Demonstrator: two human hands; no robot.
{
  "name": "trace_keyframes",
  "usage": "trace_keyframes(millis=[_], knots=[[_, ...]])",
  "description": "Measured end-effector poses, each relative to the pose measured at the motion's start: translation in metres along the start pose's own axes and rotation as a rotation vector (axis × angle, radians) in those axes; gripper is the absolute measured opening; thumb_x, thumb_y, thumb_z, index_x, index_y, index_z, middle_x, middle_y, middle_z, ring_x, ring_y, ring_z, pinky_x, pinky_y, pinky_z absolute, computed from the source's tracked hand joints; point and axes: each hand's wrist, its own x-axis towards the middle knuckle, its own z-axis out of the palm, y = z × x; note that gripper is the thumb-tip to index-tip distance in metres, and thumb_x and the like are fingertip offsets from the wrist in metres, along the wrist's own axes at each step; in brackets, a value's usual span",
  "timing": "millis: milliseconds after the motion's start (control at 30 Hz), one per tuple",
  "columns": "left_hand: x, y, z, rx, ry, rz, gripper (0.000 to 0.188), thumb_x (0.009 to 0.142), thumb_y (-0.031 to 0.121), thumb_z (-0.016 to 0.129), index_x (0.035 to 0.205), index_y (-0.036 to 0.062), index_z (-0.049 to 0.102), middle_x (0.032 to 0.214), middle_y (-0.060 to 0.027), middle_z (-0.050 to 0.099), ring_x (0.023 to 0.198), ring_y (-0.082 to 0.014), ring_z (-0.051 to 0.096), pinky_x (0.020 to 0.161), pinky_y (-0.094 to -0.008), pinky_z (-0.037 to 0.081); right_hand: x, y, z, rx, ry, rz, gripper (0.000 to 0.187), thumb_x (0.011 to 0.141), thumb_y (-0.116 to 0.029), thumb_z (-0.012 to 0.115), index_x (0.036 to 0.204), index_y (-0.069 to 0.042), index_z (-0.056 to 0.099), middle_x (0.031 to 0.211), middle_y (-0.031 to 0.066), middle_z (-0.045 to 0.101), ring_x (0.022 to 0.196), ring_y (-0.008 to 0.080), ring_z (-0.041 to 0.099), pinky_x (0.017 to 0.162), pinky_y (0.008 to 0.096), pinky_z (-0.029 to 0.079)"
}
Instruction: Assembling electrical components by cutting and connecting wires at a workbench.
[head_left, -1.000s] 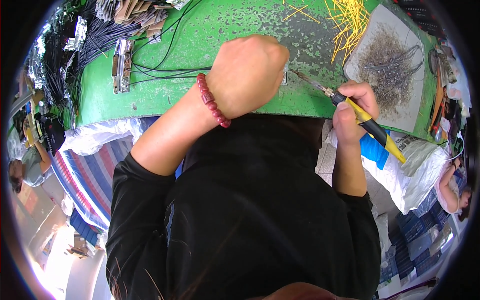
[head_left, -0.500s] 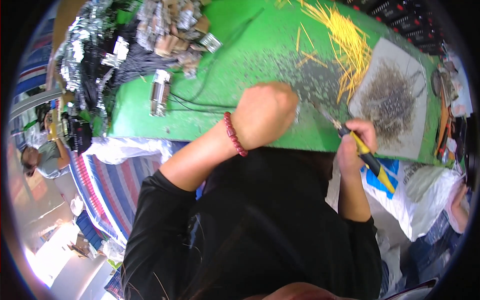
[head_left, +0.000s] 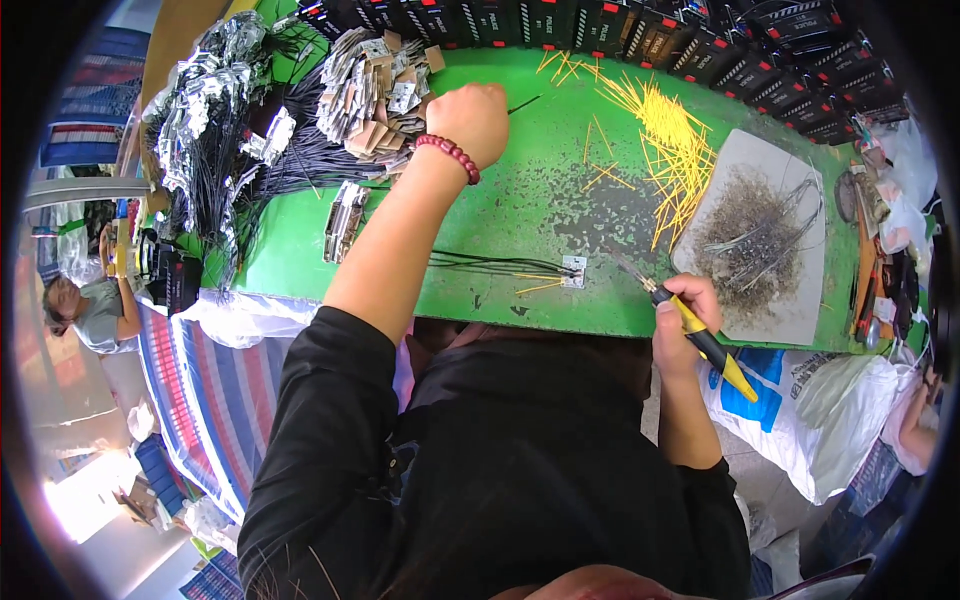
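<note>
My right hand (head_left: 684, 318) is wrapped round a soldering iron (head_left: 707, 340) with a yellow and black handle, its tip pointing up and left over the green table. Left of that tip lies a small white circuit board (head_left: 573, 271), with black wires (head_left: 470, 262) and short yellow wires (head_left: 540, 284) running to its left side. My left hand (head_left: 470, 122), a red bead bracelet at its wrist, is closed beside the pile of small boards (head_left: 365, 92). A short dark strand shows past its knuckles; whether the fingers hold it is hidden.
Loose yellow wires (head_left: 672, 140) lie at the far right, next to a grey board (head_left: 790, 318) covered in dark scraps and wire. Black boxes (head_left: 545, 25) line the back edge. Silver-wrapped parts with black wires (head_left: 215, 90) fill the far left. Another person (head_left: 95, 310) is at left.
My left hand has moved away and leftward, uncovering the small board with its black and yellow wires. My right hand still holds the soldering iron. The whole view has shifted, showing more of the boxes.
</note>
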Motion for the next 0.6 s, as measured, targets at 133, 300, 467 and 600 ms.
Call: trace_keyframes(millis=[133,300,467,600], knots=[[-0.020,-0.006,0.001,-0.239,0.144,0.142,0.018,0.090,0.016,0.047,0.091,0.0017,0.058,0.087,-0.0190,0.066,0.080,-0.0383,0.065,0.070,-0.0470,0.052,-0.001,-0.002,-0.002,-0.011,-0.002,0.014,0.024,0.083,-0.017,0.067,0.097,-0.001,0.056,0.083,0.0011,0.054,0.070,0.0063,0.046,0.063,0.0216,0.038],[-0.079,0.007,-0.019,-0.583,0.312,0.339,0.010,0.087,0.007,0.061,0.085,0.0016,0.053,0.072,-0.0161,0.059,0.066,-0.0349,0.061,0.059,-0.0398,0.047,0.023,-0.025,0.019,0.000,-0.083,0.106,0.033,0.092,-0.010,0.063,0.122,0.001,0.055,0.077,0.0083,0.067,0.060,0.0093,0.059,0.054,0.0211,0.048],[-0.117,0.017,-0.028,-0.689,0.262,0.353,0.009,0.085,0.003,0.063,0.085,0.0011,0.054,0.072,-0.0143,0.059,0.066,-0.0324,0.059,0.060,-0.0371,0.047,0.071,-0.044,0.069,0.061,-0.124,-0.105,0.037,0.084,-0.001,0.069,0.119,-0.004,0.057,0.083,0.0076,0.068,0.073,0.0092,0.064,0.063,0.0220,0.052],[-0.129,0.018,-0.028,-0.749,0.190,0.347,0.009,0.083,0.002,0.064,0.086,0.0002,0.056,0.079,-0.0146,0.061,0.072,-0.0326,0.062,0.063,-0.0368,0.049,0.075,-0.038,0.083,0.017,-0.186,-0.090,0.036,0.080,0.007,0.067,0.112,-0.005,0.059,0.080,0.0061,0.069,0.071,0.0081,0.064,0.063,0.0212,0.051]])
